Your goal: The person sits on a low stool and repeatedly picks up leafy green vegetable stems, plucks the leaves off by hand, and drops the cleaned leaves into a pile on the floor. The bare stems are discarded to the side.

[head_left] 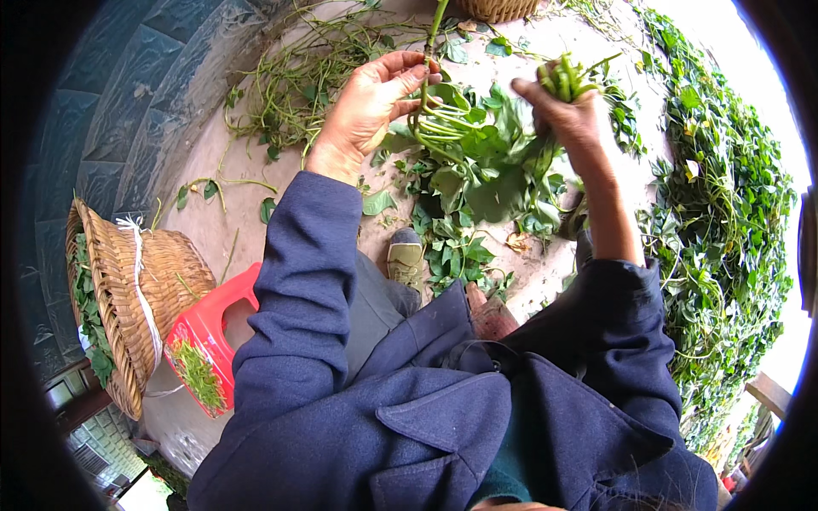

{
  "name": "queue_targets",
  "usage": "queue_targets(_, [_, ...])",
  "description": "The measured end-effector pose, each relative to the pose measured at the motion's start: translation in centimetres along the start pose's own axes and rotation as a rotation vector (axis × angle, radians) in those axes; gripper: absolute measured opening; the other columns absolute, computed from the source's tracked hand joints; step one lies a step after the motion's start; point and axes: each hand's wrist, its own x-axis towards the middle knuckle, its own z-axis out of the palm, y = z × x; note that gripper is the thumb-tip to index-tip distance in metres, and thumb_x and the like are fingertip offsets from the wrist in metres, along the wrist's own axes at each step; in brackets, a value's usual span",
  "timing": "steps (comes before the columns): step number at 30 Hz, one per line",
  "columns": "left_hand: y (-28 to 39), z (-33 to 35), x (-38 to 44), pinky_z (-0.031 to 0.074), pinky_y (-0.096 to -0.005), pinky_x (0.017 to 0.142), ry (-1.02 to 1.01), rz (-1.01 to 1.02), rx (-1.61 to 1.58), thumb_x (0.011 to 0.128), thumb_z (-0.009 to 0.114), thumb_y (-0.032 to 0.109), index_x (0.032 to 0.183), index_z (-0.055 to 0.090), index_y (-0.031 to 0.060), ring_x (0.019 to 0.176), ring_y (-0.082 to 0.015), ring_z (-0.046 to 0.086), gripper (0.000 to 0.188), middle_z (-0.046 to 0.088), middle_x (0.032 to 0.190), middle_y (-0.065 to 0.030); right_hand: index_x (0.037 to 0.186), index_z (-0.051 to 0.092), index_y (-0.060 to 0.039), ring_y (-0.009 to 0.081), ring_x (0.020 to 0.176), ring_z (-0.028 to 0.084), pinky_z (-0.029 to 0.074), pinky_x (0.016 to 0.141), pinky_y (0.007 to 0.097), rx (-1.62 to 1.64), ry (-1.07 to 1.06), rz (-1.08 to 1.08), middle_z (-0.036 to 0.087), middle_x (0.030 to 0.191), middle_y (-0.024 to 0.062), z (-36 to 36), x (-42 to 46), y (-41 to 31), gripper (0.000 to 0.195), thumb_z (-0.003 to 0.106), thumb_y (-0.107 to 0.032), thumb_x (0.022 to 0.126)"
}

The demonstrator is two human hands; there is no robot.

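My left hand (383, 96) pinches a green leafy vine (425, 108) between thumb and fingers; its thick stem runs up past the picture's top edge and several thin leaf stalks curve off it to the right. Closed around a bunch of green stalks (565, 80) is my right hand (569, 121), at the upper right, slightly blurred. Broad green leaves (492, 166) hang below and between the two hands. Where the stalks in my right fist join the leaves cannot be made out.
A heap of stripped vines (300, 83) lies upper left. At left are a woven basket (160, 268) holding leaves and a red plastic container (217, 326) with green pieces. Another woven basket (498, 9) stands at the top. A large leafy vine pile (722, 223) fills the right side.
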Motion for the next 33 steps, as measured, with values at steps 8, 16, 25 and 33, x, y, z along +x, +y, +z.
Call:
queue_targets(8, [-0.7,1.8,-0.4,0.045,-0.0243,0.073,-0.077,-0.011,0.16,0.083,0.054,0.015,0.103,0.053,0.0067,0.088,-0.0085,0.054,0.022,0.058,0.097,-0.0005,0.101,0.056,-0.0033,0.0073,0.075,0.055,0.046,0.068,0.0228,0.3,-0.127,-0.193,0.061,0.088,0.002,5.3,0.9,4.2,0.034,0.068,-0.007,0.07])
queue_targets(16, [-0.6,2.5,-0.6,0.045,-0.0218,0.073,-0.062,-0.023,0.135,0.081,0.057,0.016,0.105,0.052,0.0071,0.087,-0.007,0.053,0.026,0.058,0.095,0.0005,0.096,0.058,-0.003,0.0071,0.072,0.054,0.046,0.066,0.0224,0.294,-0.122,-0.273,0.062,0.083,0.0,5.5,0.6,4.5,0.025,0.064,-0.005,0.073])
queue_targets(25, [-2.1,3.3,-0.6,0.043,-0.0204,0.071,-0.086,0.147,0.668,0.082,0.056,0.015,0.099,0.057,-0.0004,0.077,-0.0057,0.052,0.023,0.06,0.083,-0.0009,0.087,0.058,-0.0061,0.0009,0.047,0.039,0.03,0.042,0.0169,0.185,0.104,-0.1,0.047,0.058,-0.0066,2.6,0.1,1.6,0.016,0.062,-0.018,0.077])
queue_targets(33, [-0.9,3.5,-1.4,0.043,-0.0197,0.068,-0.288,-0.081,0.219,0.082,0.056,0.021,0.094,0.058,0.0008,0.072,-0.0068,0.055,0.023,0.061,0.08,-0.0017,0.087,0.061,-0.0046,0.0063,0.062,0.05,0.042,0.058,0.0227,-0.233,0.229,-0.029,0.058,0.068,-0.0019,-0.8,2.6,5.9,0.019,0.066,-0.017,0.073])
